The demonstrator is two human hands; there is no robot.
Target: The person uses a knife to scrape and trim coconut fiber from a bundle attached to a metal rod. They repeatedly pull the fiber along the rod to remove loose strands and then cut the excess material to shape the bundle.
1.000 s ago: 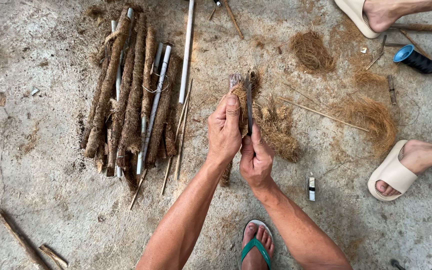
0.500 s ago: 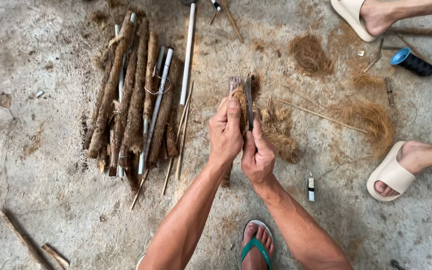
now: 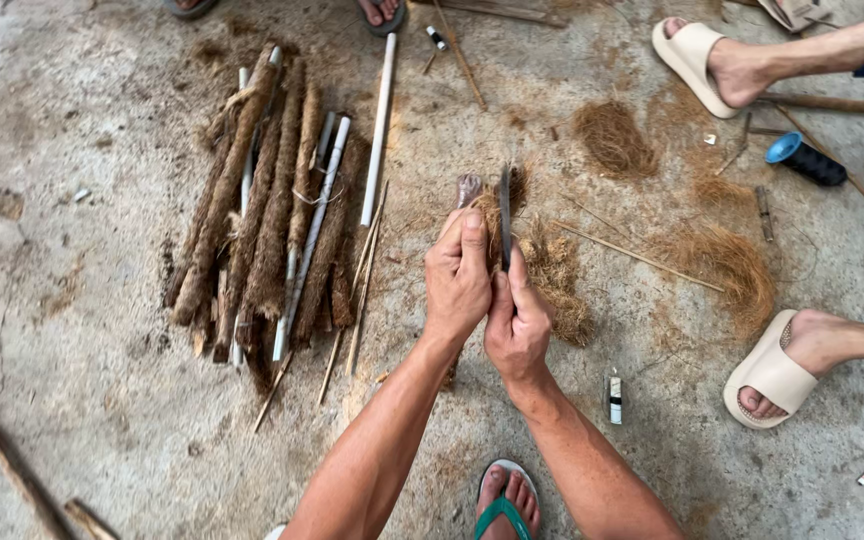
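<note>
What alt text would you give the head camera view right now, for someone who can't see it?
Seen from above, a person's left hand grips a fibre-wrapped stick while the right hand holds a dark knife blade against it. A pile of similar brown sticks lies to the left on the concrete floor, loose fibre clumps to the right, near another person's sandalled foot.

Small white-and-black labelled tube (image 3: 614,397) on the concrete floor (image 3: 92,420) near the right forearm.

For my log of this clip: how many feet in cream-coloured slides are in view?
2. One cream slide is at the top right, toes pointing left; the other cream slide is at the right edge, lower down, beside the loose fibre pile. More footwear at the top edge is cut off.
</note>
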